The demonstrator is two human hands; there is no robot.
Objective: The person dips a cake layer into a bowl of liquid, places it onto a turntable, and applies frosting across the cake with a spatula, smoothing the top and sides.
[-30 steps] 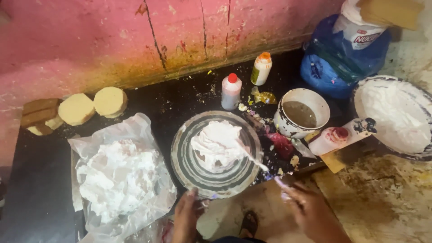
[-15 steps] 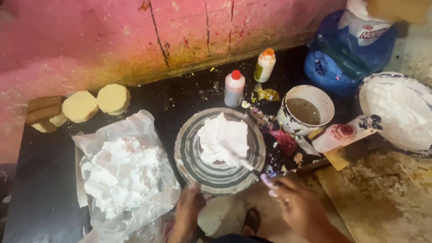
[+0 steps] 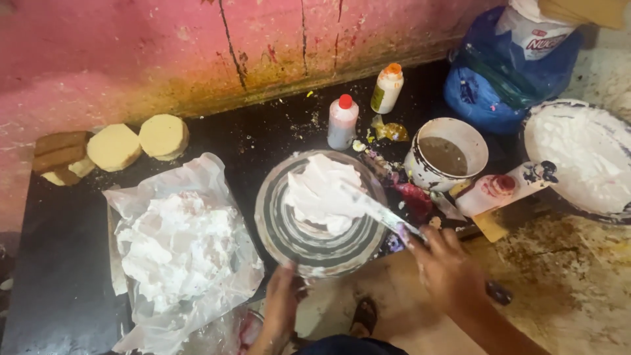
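A small cake covered in white cream [image 3: 322, 194] sits on a round metal turntable [image 3: 299, 240] at the front edge of a dark counter. My right hand [image 3: 447, 269] grips a long flat spatula [image 3: 378, 210] whose blade lies against the cream on the cake's right side. My left hand [image 3: 284, 304] touches the turntable's near rim with its fingers. A clear plastic bag holding white cream [image 3: 177, 246] lies to the left of the turntable.
Two bare round sponge cakes [image 3: 138, 141] and brown slices [image 3: 59, 151] rest at the back left by the pink wall. Two squeeze bottles [image 3: 343, 121], a white cup of brown liquid [image 3: 447, 154], a piping bag [image 3: 503, 187], a cream bowl [image 3: 582, 158] and a blue bag [image 3: 506, 66] stand to the right.
My right hand has shifted the spatula along the cake's right side, the blade now lying flatter on the cream. My left hand stays at the turntable's rim.
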